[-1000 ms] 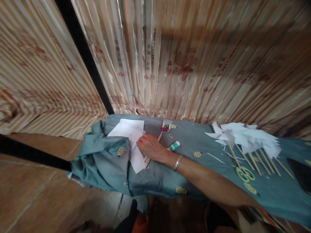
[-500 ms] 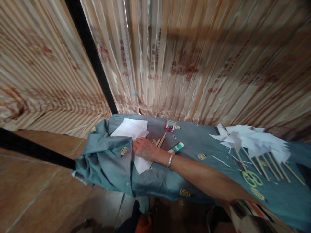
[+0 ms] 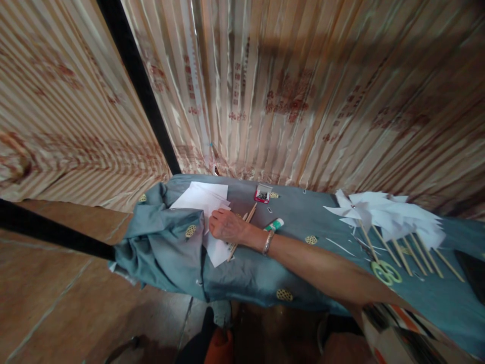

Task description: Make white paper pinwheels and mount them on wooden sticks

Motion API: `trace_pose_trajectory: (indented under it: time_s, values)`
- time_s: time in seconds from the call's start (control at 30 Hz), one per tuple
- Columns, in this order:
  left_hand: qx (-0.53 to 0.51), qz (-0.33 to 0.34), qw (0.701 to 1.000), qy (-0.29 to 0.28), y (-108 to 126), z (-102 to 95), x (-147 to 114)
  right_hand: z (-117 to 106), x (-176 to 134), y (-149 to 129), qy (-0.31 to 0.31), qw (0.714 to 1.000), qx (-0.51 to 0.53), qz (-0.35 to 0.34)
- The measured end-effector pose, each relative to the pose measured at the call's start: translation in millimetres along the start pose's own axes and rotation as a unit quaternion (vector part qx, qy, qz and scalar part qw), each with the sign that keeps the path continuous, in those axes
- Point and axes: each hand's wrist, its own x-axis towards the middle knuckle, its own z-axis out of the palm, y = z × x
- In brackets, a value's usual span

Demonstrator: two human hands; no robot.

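My right hand (image 3: 227, 226) reaches in from the right, palm down, over white paper (image 3: 216, 253) on the cloth-covered table. Its fingers are curled, and they appear to grip the paper; the fingertips are partly hidden. More white sheets (image 3: 206, 192) lie just beyond, partly under a fold of the grey-green cloth (image 3: 174, 230). Several wooden sticks (image 3: 250, 213) pass partly behind the hand and wrist. A glue stick (image 3: 274, 224) with a green-and-white label lies beside the wrist. My left hand is out of view.
A small open red box (image 3: 262, 193) holds dark metal pieces. To the right, several white paper pinwheels (image 3: 394, 212) on sticks lie overlapping, with green-handled scissors (image 3: 386, 273) near them. A dark flat object (image 3: 472, 273) lies at the right edge. A black pole (image 3: 142, 86) stands before the curtain.
My right hand has drawn back very slightly from the cloth fold, showing a little more white paper at the fingers. The whole view has shifted slightly.
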Motion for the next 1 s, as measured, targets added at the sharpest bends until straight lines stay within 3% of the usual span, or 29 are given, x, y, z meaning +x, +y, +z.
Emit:
trace_pose_trajectory:
  time_s: [0.1,0.2,0.3,0.37,0.43,0.5,0.57,0.67,0.73,0.8,1.0]
  values:
    - [-0.004,0.038,0.998,-0.039,38,43.3,43,-9,-14,2,-0.003,1.000,-0.007,0.000]
    - [0.004,0.058,0.996,-0.064,55,83.9,77,-27,-35,7,-0.004,1.000,-0.014,0.027]
    - [0.040,0.056,0.997,-0.037,58,97.1,89,-50,-68,13,0.020,0.995,-0.004,0.101]
    - [0.036,0.038,0.998,0.017,60,89.9,88,-64,-97,15,0.067,0.981,0.031,0.180]
    - [0.022,0.039,0.998,0.035,65,76.2,86,-73,-131,13,0.158,0.946,0.101,0.264]
    - [0.013,0.039,0.998,0.051,70,62.2,86,-77,-167,8,0.264,0.877,0.184,0.357]
    - [0.016,0.047,0.996,0.077,75,51.6,88,-79,-202,0,0.332,0.795,0.251,0.442]
    - [0.010,0.069,0.992,0.107,78,42.2,94,-79,-245,-12,0.376,0.693,0.296,0.540]
    - [0.000,0.076,0.990,0.119,80,37.7,97,-80,-267,-18,0.392,0.657,0.286,0.577]
    - [0.000,0.076,0.989,0.128,83,32.9,100,-82,-283,-23,0.401,0.654,0.254,0.589]
    - [-0.027,0.036,0.981,0.189,83,20.9,111,-83,-299,-30,0.373,0.713,0.194,0.562]
